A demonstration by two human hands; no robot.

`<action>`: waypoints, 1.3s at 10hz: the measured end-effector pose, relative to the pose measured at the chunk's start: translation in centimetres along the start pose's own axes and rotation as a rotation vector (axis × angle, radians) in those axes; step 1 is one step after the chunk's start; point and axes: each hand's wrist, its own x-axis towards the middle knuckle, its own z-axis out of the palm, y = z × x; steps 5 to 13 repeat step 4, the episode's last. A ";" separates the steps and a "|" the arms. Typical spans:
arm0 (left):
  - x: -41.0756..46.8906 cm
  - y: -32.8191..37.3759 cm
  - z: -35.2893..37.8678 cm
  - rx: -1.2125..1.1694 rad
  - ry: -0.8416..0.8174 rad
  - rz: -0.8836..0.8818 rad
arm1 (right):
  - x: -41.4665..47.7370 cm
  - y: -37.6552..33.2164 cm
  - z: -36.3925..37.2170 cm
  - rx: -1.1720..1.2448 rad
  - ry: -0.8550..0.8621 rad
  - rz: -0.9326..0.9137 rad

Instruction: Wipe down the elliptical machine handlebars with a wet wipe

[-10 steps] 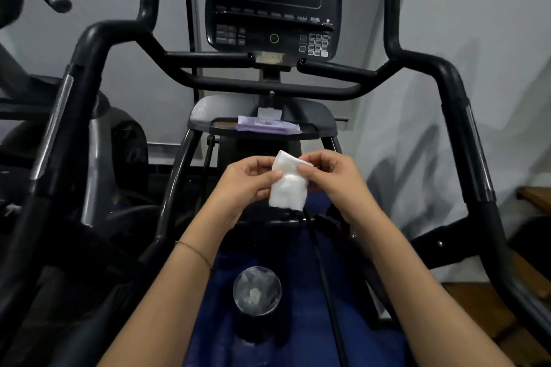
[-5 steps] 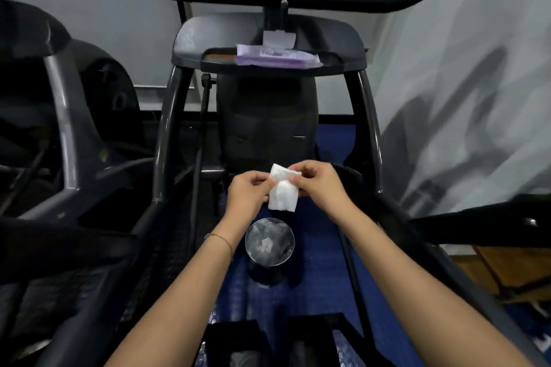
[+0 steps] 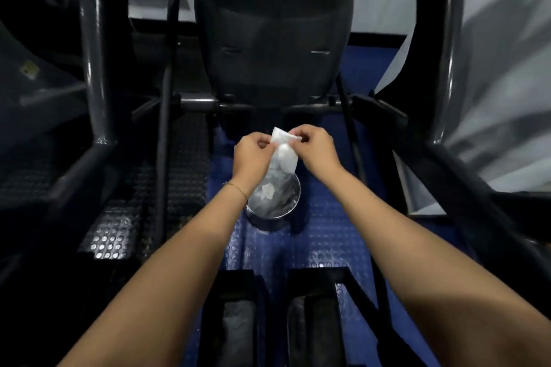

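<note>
Above the metal cup [image 3: 272, 202], both hands' fingers [image 3: 293, 138] pinch the wet wipe [image 3: 282, 155], now hanging longer than before.

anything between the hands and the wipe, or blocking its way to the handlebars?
Nothing between them: left hand and right hand both pinch the white wet wipe above the round metal bin. The handlebars are out of view, so that path cannot be judged.

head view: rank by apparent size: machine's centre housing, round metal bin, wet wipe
1. Centre housing, largest by far, and it is cut off by the top edge.
2. Metal bin.
3. Wet wipe, pinched by left hand and right hand; it sits nearer the camera than the bin, so this gap is unsure.
</note>
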 end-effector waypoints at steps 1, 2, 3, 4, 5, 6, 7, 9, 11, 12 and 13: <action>1.9 -2.4 1.3 0.056 -0.091 0.016 | 1.8 2.5 1.4 -0.097 -0.099 0.049; 2.6 -3.1 1.6 0.217 -0.178 -0.031 | 2.4 3.8 1.9 -0.242 -0.240 0.100; 2.9 -3.8 1.4 0.306 -0.203 0.001 | 2.0 4.6 2.0 -0.256 -0.188 0.078; 2.2 -3.5 0.5 0.344 -0.205 0.007 | 1.1 4.1 1.5 -0.258 -0.173 0.067; 2.2 -3.5 0.5 0.344 -0.205 0.007 | 1.1 4.1 1.5 -0.258 -0.173 0.067; 2.2 -3.5 0.5 0.344 -0.205 0.007 | 1.1 4.1 1.5 -0.258 -0.173 0.067; 2.2 -3.5 0.5 0.344 -0.205 0.007 | 1.1 4.1 1.5 -0.258 -0.173 0.067; 2.2 -3.5 0.5 0.344 -0.205 0.007 | 1.1 4.1 1.5 -0.258 -0.173 0.067; 2.2 -3.5 0.5 0.344 -0.205 0.007 | 1.1 4.1 1.5 -0.258 -0.173 0.067; 2.2 -3.5 0.5 0.344 -0.205 0.007 | 1.1 4.1 1.5 -0.258 -0.173 0.067; 2.2 -3.5 0.5 0.344 -0.205 0.007 | 1.1 4.1 1.5 -0.258 -0.173 0.067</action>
